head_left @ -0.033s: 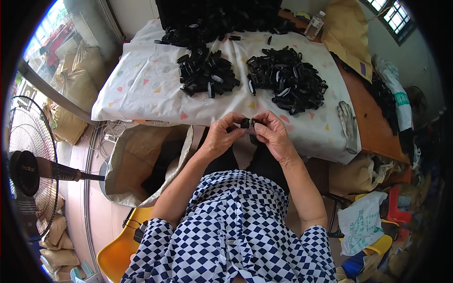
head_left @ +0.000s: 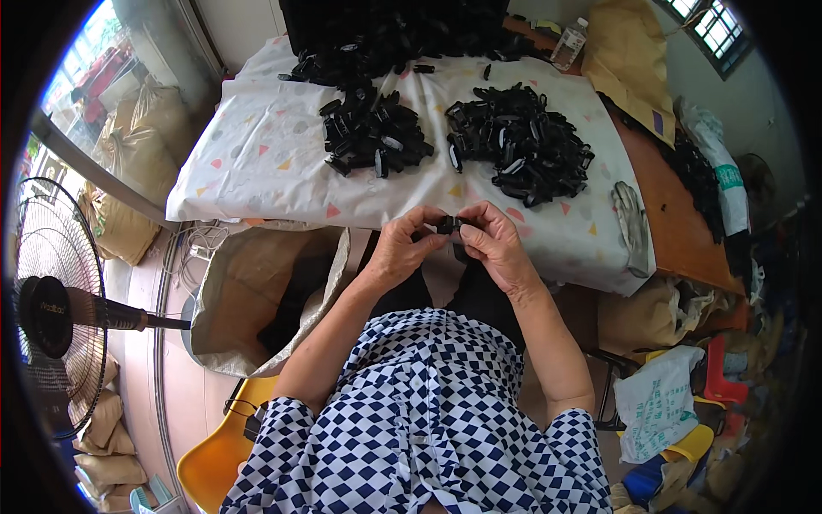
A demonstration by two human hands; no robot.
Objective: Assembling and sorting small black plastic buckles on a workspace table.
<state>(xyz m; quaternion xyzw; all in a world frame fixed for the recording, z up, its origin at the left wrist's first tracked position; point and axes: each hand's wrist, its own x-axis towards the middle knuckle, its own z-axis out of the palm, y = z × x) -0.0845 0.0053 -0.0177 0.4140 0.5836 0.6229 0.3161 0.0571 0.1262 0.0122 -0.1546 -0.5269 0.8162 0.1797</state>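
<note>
In front of my lap, just off the table's near edge, both my hands meet over a small black plastic part (head_left: 448, 225). My left hand (head_left: 406, 247) pinches its left end between thumb and fingers. From the other side, my right hand (head_left: 494, 244) grips the right end. The fingers cover much of the part, so its exact kind cannot be made out. Beyond the hands, two heaps of similar black pieces lie on the table: a left heap (head_left: 372, 133) and a larger right heap (head_left: 522, 146).
A patterned white cloth (head_left: 265, 171) covers the table. More black pieces (head_left: 402, 51) spill across its far side. A grey-white glove (head_left: 631, 227) lies at the right edge. An open woven sack (head_left: 248, 283) stands left of my lap, beside a fan (head_left: 51, 317).
A pale gleam on the black part between my fingertips no longer shows. Both hands remain in almost the same place.
</note>
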